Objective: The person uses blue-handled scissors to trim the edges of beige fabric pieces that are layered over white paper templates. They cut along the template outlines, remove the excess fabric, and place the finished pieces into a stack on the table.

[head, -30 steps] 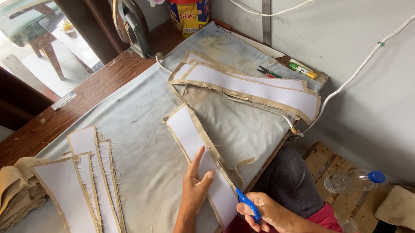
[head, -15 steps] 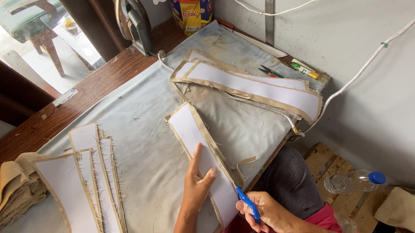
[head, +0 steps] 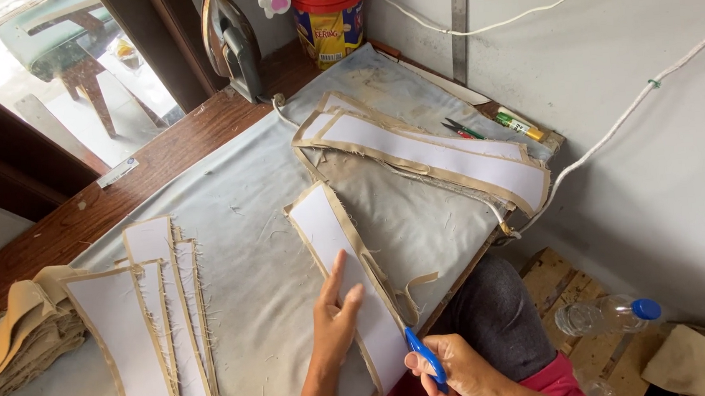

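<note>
Collar piece [head: 342,262], white-lined with tan frayed border, is pinned flat at the table's near edge by the left hand [head: 335,323]; blue scissors [head: 426,356] are clasped by the right hand [head: 464,374]. Risk judged: lining nicked if the piece slips.

1. Only one view is given, taken from a camera worn on the person's head.
2. The scene is looked down on steeply, across a cloth-covered table [head: 268,188] toward a grey wall [head: 609,52] and a doorway at the upper left.
3. The near edge is seen close up, where the left hand [head: 334,321] and right hand [head: 459,374] enter from below.
4. No second view is supplied, so nothing is shared.
</note>
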